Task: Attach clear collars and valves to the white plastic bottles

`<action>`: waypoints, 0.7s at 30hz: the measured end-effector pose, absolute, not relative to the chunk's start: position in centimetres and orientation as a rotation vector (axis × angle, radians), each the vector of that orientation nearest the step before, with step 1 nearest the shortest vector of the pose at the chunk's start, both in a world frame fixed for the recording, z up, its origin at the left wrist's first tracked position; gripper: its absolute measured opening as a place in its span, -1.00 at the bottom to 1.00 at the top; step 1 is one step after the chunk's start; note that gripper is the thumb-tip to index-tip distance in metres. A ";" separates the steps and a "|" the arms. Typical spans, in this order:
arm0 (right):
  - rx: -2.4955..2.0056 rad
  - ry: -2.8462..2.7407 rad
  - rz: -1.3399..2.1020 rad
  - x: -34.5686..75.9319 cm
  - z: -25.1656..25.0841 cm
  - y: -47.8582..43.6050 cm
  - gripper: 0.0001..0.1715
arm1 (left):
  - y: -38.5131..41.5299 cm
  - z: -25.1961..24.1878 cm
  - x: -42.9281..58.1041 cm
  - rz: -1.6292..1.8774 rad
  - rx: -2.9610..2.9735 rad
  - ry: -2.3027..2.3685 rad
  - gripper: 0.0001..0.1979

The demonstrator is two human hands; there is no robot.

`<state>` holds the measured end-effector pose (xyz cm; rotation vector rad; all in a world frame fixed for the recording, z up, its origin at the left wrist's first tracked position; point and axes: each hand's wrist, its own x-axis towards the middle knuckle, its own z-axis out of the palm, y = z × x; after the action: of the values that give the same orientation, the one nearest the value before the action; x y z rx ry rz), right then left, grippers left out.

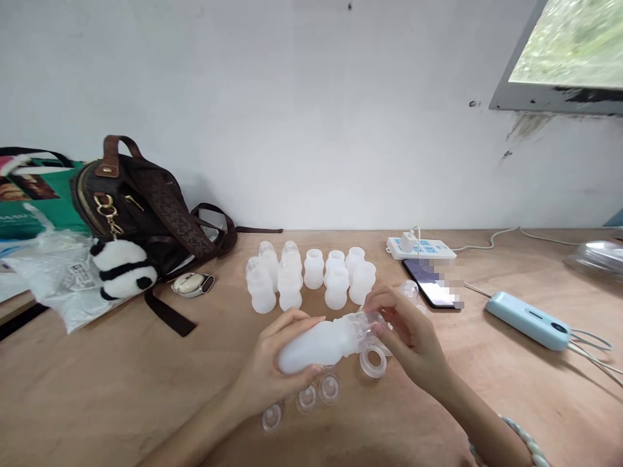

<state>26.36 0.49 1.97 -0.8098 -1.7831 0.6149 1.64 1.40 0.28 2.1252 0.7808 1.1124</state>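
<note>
My left hand [280, 363] is wrapped round a white baby bottle [314, 347], which lies tilted with its top toward the right. At that end, the fingers of my right hand [406, 331] close on a clear bottle cap [365, 324] that touches the bottle's neck; whether it is fastened cannot be told. Just below my right fingers lies a translucent ring [373, 361] on the table. Several clear round nipple pieces [307, 397] rest beneath the bottle. Behind my hands stand several white open bottles [336, 287], and some at the left carry clear caps [291, 253].
A dark backpack [160, 201] with a panda charm [125, 269] stands at the left, a watch [192, 284] beside it. On the right are a power strip [423, 248], a phone [431, 282] and a light blue device [528, 319] with cables. The wall bounds the table [195, 383].
</note>
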 end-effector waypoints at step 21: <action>-0.801 -1.896 0.707 24.3 0.7 -0.4 -0.63 | 1.1 0.9 2.0 0.890 2.056 0.807 -0.56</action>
<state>24.30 -0.41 0.71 -0.8015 -1.8961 0.7072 2.00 1.14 0.93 2.0559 0.8065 0.8896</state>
